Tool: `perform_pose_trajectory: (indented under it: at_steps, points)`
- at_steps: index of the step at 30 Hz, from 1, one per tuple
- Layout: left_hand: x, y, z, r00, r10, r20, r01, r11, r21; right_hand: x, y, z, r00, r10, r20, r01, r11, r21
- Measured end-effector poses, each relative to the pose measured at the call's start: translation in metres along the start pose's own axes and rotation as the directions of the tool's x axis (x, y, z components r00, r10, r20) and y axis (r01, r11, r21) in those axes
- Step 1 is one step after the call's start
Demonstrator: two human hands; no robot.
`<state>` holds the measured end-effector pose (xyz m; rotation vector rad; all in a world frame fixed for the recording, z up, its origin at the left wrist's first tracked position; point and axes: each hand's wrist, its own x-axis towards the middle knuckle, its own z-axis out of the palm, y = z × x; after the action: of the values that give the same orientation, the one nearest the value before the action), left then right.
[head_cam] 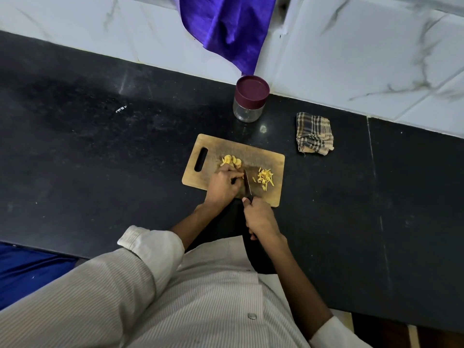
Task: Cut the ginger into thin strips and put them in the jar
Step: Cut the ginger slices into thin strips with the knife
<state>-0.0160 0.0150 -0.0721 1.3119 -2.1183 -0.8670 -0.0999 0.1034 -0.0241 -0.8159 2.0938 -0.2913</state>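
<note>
The ginger slices (231, 161) are pale yellow, flat pieces lying overlapped in a small cluster near the centre of the wooden cutting board, towards its far edge. The ginger strips (265, 179) are thin yellow slivers in a loose, scattered pile on the right half of the same board, apart from the slices. The jar (249, 102) is clear with a maroon lid fitted, standing upright beyond the board's far edge.
</note>
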Motion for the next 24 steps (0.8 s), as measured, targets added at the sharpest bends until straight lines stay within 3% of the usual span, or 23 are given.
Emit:
perform_pose_trajectory:
  at_steps: [16,24]
  points:
    - [-0.004,0.005,0.002,1.0,-0.015,0.006,0.015,0.999,0.043,-0.003,0.007,0.01,0.997,-0.034,-0.075,0.021,0.984,-0.175]
    - [-0.007,0.003,0.002,1.0,-0.013,0.008,0.013,0.999,0.036,-0.003,0.018,0.003,0.995,0.0,-0.105,-0.004,0.999,-0.043]
